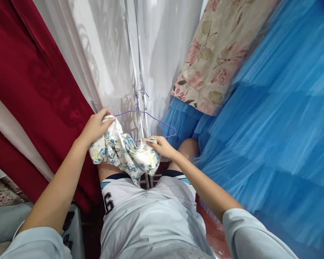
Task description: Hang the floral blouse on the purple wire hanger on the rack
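Observation:
A small white garment [126, 151] with a blue and yellow flower print hangs bunched between my two hands, above my lap. My left hand [98, 126] grips its upper left part, thumb on top of the cloth. At its right end, my right hand [162, 145] pinches the edge by what looks like the neckline or shoulder. Just behind the cloth is a thin purple wire hanger [162, 122]. Its hook is up by a pair of metal poles [138, 68], and its left side is partly hidden by my left hand and the garment.
Dark red cloth [43, 86] hangs at the left, sheer white fabric [102, 46] ahead. On the right hang a pink-flowered cloth [205, 64] and a wide blue tulle skirt [272, 136], close to my right arm. A grey case or seat [75, 230] stands at the lower left.

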Motion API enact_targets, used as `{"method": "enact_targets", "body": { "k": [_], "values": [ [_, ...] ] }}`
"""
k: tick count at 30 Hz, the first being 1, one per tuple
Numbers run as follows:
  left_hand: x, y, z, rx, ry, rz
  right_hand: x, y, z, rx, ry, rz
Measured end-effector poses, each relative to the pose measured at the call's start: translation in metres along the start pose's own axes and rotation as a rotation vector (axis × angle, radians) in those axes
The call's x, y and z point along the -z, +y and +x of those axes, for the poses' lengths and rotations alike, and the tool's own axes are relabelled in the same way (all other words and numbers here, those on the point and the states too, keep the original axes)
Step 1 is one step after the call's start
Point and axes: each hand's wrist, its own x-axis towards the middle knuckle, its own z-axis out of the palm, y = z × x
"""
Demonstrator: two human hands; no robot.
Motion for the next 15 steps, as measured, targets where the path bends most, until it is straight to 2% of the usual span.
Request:
{"method": "enact_targets", "body": {
  "k": [2,3,4,8,10,13,15],
  "values": [
    [-0.011,0.004,0.006,0.000,0.019,0.026,0.002,0.002,-0.001,0.021,0.026,-0.013],
    [-0.017,0.006,0.008,-0.001,0.029,0.035,0.003,0.004,-0.002,0.041,0.082,-0.025],
    [-0.022,0.007,0.010,-0.006,0.032,0.034,0.005,0.006,-0.003,0.059,0.177,-0.040],
    [-0.036,0.008,0.009,-0.049,0.024,-0.044,0.025,0.020,-0.010,0.040,0.729,-0.082],
    [-0.038,0.009,0.008,-0.051,0.024,-0.057,0.043,0.028,-0.012,-0.007,0.878,-0.124],
    [-0.037,0.011,0.007,-0.035,-0.005,-0.028,0.073,0.038,-0.008,-0.081,0.928,-0.220],
    [-0.037,0.012,0.007,-0.025,-0.019,-0.019,0.088,0.043,-0.001,-0.117,0.828,-0.212]
  ]
}}
